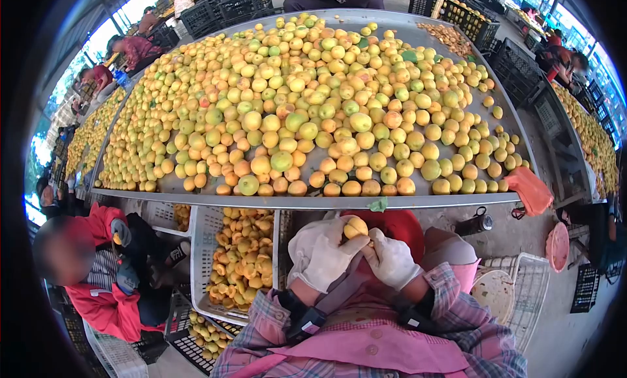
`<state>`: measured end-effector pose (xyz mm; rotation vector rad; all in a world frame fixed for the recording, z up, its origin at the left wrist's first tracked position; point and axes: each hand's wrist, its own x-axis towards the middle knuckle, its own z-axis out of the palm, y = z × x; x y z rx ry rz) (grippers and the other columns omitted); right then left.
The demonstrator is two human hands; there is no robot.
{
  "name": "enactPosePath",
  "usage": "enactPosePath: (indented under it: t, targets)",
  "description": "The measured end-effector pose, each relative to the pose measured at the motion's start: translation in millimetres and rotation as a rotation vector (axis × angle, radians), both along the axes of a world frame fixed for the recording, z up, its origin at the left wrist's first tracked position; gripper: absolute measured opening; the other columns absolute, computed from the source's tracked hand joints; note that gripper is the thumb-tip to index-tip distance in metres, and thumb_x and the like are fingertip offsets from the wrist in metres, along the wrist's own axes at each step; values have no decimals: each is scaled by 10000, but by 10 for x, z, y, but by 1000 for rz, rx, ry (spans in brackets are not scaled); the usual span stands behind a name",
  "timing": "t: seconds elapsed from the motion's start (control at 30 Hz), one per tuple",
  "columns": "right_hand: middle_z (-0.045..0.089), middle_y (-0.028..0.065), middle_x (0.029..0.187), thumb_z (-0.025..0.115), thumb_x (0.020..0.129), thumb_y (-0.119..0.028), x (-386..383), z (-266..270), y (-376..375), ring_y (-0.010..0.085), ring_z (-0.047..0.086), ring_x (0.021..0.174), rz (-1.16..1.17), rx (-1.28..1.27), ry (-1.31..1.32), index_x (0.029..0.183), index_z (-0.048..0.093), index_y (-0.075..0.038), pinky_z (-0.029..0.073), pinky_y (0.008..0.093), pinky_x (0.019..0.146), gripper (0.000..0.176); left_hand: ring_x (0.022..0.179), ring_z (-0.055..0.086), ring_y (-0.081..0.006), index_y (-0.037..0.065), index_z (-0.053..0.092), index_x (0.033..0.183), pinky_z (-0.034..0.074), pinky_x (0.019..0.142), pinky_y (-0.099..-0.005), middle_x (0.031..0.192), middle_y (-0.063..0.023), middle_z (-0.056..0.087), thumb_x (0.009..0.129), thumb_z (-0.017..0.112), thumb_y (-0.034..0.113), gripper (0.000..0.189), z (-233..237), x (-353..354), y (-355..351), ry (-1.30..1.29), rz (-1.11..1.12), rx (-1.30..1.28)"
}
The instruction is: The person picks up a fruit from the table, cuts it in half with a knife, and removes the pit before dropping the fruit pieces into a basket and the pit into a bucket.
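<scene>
In the head view, my left hand [324,252], in a white glove, is closed around a yellow apricot [355,227] just below the table's front edge. My right hand [390,259], also gloved in white, touches the left at the fruit's lower right side. Its fingers are pinched together, and what they hold is too small to make out. Beyond both hands, many yellow and orange apricots [281,110] cover the metal table [418,201].
A white crate of opened fruit [240,260] stands left of my hands, with a black crate [189,342] below it. A person in red [108,267] sits at the left. An orange bag [528,190] hangs at the table's right corner. A white basket [526,293] is at the right.
</scene>
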<state>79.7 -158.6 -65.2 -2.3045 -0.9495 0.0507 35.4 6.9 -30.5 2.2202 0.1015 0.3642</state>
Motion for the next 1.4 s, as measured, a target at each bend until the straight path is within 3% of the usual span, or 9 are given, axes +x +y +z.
enactPosePath:
  t: [0.2,0.37,0.47,0.6,0.87,1.23,1.3,1.33,1.4]
  targets:
    - [631,136,691,596,914,-271,-21,46,21,345,628,598,-27,-6,6,1175,483,-66,492,438,507,350,803,624,-307,11,609,1037,496,716,-381,861,-147,645,799,740,253,364,58,0,-51,83,14,-114]
    - [622,133,1060,620,866,-40,45,57,66,227,656,817,126,424,331,1451,338,-131,535,319,710,656,788,621,-321,37,628,990,491,692,-395,833,-139,643,801,712,303,337,77,17,-48,85,-25,-72]
    - [574,100,1134,624,843,10,146,162,52,174,611,916,238,392,600,1417,378,-131,513,286,799,640,810,603,-316,11,600,1014,480,705,-385,845,-158,626,832,706,265,330,-1,13,3,43,-130,-17]
    - [562,88,1143,644,846,-19,184,49,74,177,603,935,312,451,416,1383,401,-135,515,285,796,600,759,592,-312,1,596,996,473,667,-393,817,-153,608,833,711,265,331,-92,-20,14,-24,-168,-115]
    - [539,43,1073,641,843,-17,176,282,-10,79,524,546,299,450,1213,1365,375,-180,408,202,422,608,781,636,-232,-18,601,987,511,665,-343,864,-141,639,840,714,239,317,-101,-118,-21,56,-157,-277]
    - [554,33,907,630,828,-8,117,311,-17,65,501,499,249,561,1355,1341,388,-175,359,191,385,591,756,636,-201,-18,614,1006,523,660,-317,856,-127,648,844,697,176,266,-278,-96,-33,227,-212,-754]
    - [556,53,1003,650,813,1,126,470,13,118,596,689,132,403,1235,1342,390,-155,485,228,547,609,779,652,-222,-8,606,1036,531,679,-332,874,-137,656,818,728,219,337,-48,-66,-35,271,-168,-737]
    - [556,53,1003,650,813,1,126,421,34,118,596,689,143,404,1229,1342,390,-155,485,228,547,609,786,658,-238,-2,598,1052,532,683,-344,881,-141,658,800,748,253,389,23,-49,-20,223,-184,-445]
    - [526,70,1126,670,788,25,72,209,81,180,587,1000,269,550,774,1331,396,-127,503,287,842,627,801,669,-294,15,574,1095,536,699,-381,893,-157,662,749,791,368,540,19,-37,3,190,-203,-121]
